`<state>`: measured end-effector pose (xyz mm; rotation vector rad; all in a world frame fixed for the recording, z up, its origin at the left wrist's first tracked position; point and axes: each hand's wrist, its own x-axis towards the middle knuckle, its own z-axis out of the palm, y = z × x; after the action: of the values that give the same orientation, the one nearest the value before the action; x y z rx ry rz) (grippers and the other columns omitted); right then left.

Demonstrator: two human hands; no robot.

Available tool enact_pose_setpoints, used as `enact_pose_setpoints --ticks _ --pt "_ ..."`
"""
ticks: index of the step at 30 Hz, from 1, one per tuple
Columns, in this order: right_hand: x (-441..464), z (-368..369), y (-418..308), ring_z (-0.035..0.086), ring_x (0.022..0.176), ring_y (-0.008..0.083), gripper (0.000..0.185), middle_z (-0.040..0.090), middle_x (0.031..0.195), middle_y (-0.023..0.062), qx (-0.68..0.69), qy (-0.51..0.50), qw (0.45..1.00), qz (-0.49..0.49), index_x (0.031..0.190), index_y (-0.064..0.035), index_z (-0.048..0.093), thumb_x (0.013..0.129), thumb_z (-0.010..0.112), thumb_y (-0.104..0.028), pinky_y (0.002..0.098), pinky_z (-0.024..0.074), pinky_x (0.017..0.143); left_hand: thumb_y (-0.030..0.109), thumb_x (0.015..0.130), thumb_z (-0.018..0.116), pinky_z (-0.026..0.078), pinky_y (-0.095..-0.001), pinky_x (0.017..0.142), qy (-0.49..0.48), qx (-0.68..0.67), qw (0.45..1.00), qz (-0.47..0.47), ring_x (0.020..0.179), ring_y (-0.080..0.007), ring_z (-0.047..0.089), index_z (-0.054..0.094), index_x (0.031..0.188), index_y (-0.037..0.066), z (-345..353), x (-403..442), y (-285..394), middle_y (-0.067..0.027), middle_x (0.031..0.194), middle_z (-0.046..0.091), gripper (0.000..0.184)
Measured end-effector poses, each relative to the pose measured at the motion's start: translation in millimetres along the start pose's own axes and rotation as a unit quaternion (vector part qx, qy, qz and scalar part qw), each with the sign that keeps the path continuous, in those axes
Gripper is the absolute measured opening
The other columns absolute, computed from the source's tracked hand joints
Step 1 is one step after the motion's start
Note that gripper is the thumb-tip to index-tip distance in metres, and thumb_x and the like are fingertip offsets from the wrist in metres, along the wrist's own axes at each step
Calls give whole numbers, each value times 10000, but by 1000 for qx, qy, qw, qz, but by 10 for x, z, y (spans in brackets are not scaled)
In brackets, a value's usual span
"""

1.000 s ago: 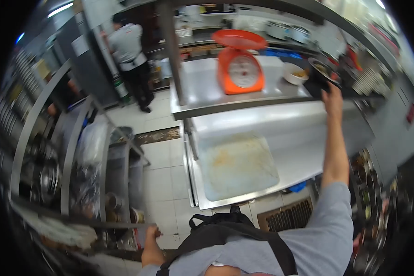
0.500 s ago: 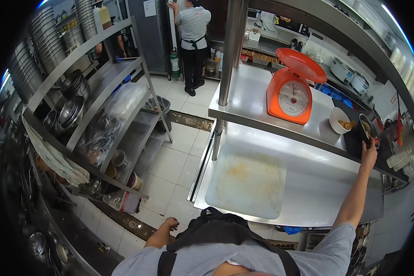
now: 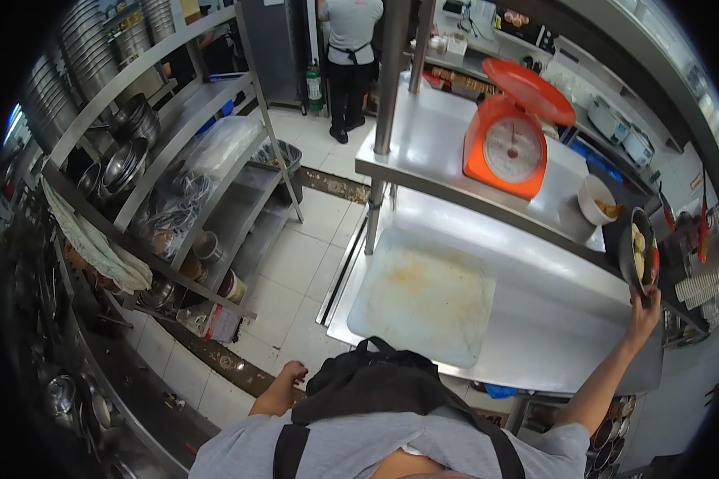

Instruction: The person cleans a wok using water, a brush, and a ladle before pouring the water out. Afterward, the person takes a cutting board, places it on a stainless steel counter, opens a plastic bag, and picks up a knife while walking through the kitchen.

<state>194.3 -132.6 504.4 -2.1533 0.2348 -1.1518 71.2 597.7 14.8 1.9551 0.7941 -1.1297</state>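
Observation:
My right hand (image 3: 644,313), at the right end of the steel counter, grips the near edge of a dark bowl (image 3: 628,259). Pale yellowish food pieces (image 3: 638,243) and something red lie inside it; the bowl is tilted. Just beyond stands a white bowl (image 3: 594,201) with brownish food, on the upper shelf (image 3: 431,156). Low beside my body, my left hand (image 3: 294,373) hangs over the floor, fingers loosely bent and holding nothing. A stained white cutting board (image 3: 423,299) lies on the counter before me.
An orange dial scale (image 3: 507,148) stands on the upper shelf. To the left, a steel rack (image 3: 252,231) carries metal bowls and plastic bags. Behind it are a bin (image 3: 284,156) and a person (image 3: 350,64) facing away. A steel post (image 3: 391,80) rises at the shelf's left end.
My right hand has lifted the dark bowl off the shelf's right end and drawn it nearer, so its contents show more. My left hand has shifted only slightly.

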Motion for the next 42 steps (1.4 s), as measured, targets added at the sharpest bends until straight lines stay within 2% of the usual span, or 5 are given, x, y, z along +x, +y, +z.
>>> enact_pose_setpoints --ticks 13,20,35,38,42 --pt "-2270 472 -416 552 747 97 310 571 807 21 68 -205 948 234 805 -6 539 587 759 8 246 489 634 94 762 546 459 -375 505 -3 -33 999 -23 591 -235 593 473 1166 76 -455 -251 526 -80 769 585 411" --pt "-2902 1555 530 573 748 298 266 579 821 141 -85 -55 978 183 882 -13 562 668 707 -78 360 472 659 103 759 555 462 -349 488 8 8 999 34 573 -209 587 506 1120 67 -493 -527 624 -76 744 587 366" --pt "-3263 1536 -7 594 796 163 359 579 1000 109 82 -11 938 337 1230 -38 439 877 490 -79 260 474 667 106 750 529 528 -342 598 58 -57 997 0 690 -228 643 523 1151 24 -585 -806 -154 -136 854 642 410" --pt "-3509 1794 -557 571 724 116 261 603 829 72 118 -173 920 333 1077 42 539 894 504 -140 236 449 625 164 709 547 533 -325 553 31 442 832 335 698 -235 649 581 1094 37 -511 -402 -951 -153 926 640 407" --pt "-3660 2237 -1321 614 709 213 228 634 850 163 132 -581 787 162 991 -6 604 819 589 -155 301 487 666 239 690 607 466 -349 859 -33 230 972 -20 1015 -251 567 605 1080 113 -558 -793 -507 -111 1197 531 410"
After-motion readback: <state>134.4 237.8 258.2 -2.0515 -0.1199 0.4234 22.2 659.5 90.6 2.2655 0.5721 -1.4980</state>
